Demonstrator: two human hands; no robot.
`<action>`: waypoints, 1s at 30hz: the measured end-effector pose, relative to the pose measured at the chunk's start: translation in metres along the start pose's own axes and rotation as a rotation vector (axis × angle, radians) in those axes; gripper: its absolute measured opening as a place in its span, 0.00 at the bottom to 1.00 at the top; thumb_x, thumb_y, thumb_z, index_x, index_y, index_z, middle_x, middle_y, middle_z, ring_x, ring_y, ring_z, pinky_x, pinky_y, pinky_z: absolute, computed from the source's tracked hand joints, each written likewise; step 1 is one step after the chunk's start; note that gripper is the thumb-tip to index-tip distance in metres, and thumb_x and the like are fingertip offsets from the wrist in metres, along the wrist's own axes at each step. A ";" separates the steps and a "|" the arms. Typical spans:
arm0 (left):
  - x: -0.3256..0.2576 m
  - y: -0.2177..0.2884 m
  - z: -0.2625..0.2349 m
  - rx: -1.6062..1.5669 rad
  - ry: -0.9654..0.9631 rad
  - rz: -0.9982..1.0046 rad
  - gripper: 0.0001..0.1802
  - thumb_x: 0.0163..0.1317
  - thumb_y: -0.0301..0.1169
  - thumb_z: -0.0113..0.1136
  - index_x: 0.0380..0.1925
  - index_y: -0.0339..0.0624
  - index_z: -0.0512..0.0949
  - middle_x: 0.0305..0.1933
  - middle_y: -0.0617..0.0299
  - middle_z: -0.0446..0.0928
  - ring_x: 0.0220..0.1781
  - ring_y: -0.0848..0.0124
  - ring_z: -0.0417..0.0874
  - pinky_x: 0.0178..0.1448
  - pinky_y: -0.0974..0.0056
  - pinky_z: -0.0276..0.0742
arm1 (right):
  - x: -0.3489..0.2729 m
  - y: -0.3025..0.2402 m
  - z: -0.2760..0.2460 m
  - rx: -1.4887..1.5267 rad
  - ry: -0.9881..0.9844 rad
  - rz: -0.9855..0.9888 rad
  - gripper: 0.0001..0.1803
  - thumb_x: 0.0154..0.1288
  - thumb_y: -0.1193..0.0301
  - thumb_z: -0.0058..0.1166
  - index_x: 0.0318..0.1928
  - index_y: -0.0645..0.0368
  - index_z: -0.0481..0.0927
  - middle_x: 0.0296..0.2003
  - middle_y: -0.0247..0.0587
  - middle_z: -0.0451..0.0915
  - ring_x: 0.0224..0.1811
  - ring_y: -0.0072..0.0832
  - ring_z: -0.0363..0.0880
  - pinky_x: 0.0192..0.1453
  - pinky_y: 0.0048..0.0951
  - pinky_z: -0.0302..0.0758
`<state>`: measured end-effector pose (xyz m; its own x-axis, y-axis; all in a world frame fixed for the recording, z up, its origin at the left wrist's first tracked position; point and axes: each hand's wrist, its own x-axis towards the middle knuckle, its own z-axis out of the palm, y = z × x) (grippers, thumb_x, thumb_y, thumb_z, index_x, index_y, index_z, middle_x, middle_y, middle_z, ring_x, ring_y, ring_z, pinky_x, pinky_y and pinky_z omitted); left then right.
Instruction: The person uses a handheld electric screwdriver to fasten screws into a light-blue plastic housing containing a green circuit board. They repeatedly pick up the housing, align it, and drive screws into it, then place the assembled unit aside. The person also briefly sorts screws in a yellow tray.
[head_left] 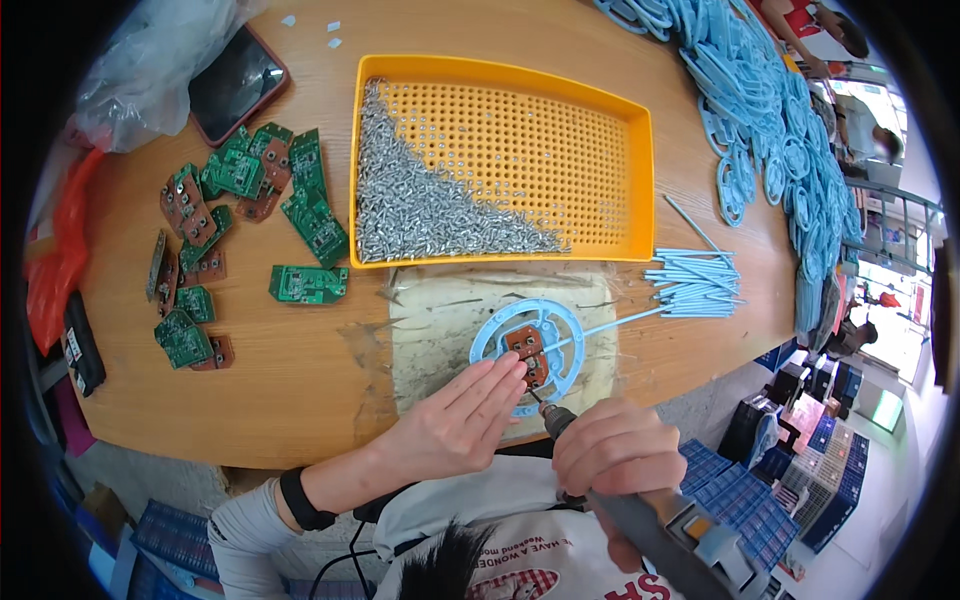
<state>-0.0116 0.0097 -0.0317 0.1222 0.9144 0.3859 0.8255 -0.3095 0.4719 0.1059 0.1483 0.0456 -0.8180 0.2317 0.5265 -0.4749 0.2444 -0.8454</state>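
Looking down from the head camera at a wooden table (300, 400), a person fastens a small brown circuit board (527, 345) into a round light-blue plastic frame (528, 350) lying near the table's front edge, on a worn sheet taped to the wood. The left hand (455, 420) lies flat with its fingers pressed together, fingertips resting on the board and the frame's rim to keep them from shifting. The right hand (615, 455) is wrapped in a closed grip around a grey electric screwdriver (640, 515), whose thin bit meets the lower end of the board.

Just behind the frame sits a yellow perforated tray (620, 130) with a heap of silver screws (420, 205) banked into its left corner. Green circuit boards (235, 225) lie scattered well to the left, near a dark phone (235, 85). A bundle of pale-blue rods (695, 280) rests to the right, and a long pile of blue frames (780, 120) curves along the far right edge.

To drive this screw well, it seems wise to hold the bit straight over the screw head, keep the left fingertips bearing down but clear of the bit, and press lightly so the board sits level in the frame.
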 end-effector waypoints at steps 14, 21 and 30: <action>0.005 0.000 -0.002 0.029 -0.011 -0.009 0.20 0.55 0.36 0.66 0.45 0.35 0.80 0.52 0.52 0.79 0.57 0.62 0.79 0.60 0.60 0.74 | 0.044 0.034 -0.082 -0.229 0.505 -0.057 0.36 0.61 0.36 0.44 0.42 0.60 0.61 0.17 0.37 0.68 0.13 0.24 0.66 0.16 0.25 0.66; 0.005 -0.001 -0.003 0.032 -0.030 -0.023 0.18 0.59 0.33 0.61 0.45 0.31 0.80 0.53 0.51 0.78 0.58 0.63 0.78 0.63 0.62 0.72 | 0.039 0.055 -0.086 -0.294 0.532 0.058 0.36 0.60 0.35 0.43 0.41 0.60 0.61 0.16 0.38 0.67 0.13 0.25 0.65 0.17 0.26 0.67; 0.005 0.000 -0.003 0.042 -0.036 -0.031 0.18 0.59 0.34 0.61 0.46 0.33 0.80 0.53 0.52 0.78 0.58 0.64 0.78 0.63 0.62 0.71 | 0.042 0.057 -0.079 -0.354 0.531 0.072 0.36 0.60 0.35 0.44 0.39 0.59 0.60 0.17 0.37 0.68 0.14 0.25 0.67 0.19 0.27 0.69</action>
<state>-0.0124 0.0132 -0.0273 0.1154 0.9325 0.3421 0.8516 -0.2702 0.4493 0.0698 0.2460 0.0267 -0.5282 0.6719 0.5191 -0.2144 0.4860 -0.8472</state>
